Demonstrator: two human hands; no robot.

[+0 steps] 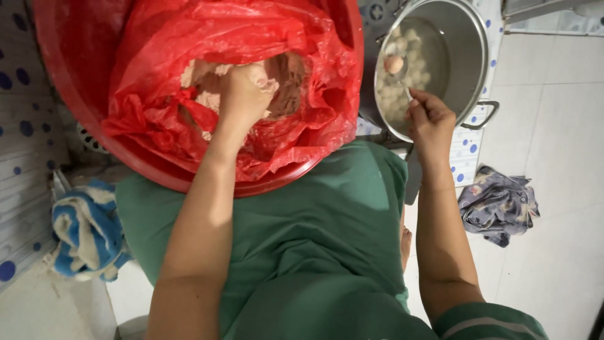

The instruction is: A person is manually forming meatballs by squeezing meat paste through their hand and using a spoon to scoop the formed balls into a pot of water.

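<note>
Head camera looks straight down over a green cloth garment (302,252) covering the person's lap, with both bare forearms reaching away from it. On the pale tiled floor (560,126) to the person's left lies a crumpled blue and white towel (88,230); to the right lies a bunched grey patterned rag (499,204).

Further out, the left hand (244,94) is closed in a fist, squeezing a lump of pinkish-beige paste (286,82). That paste fills a crinkled red plastic bag (251,38) lining a large round red plastic basin (69,75), whose near rim touches the green garment. The bag's folds hide much of the paste.

Just right of the basin, the right hand (430,119) is closed around the thin handle of a metal spoon (402,79), held over a tall round steel pot (469,56) with a dark side handle. The spoon bowl carries one pale round ball (394,63). Many more pale balls (393,101) float in the pot's water.
</note>
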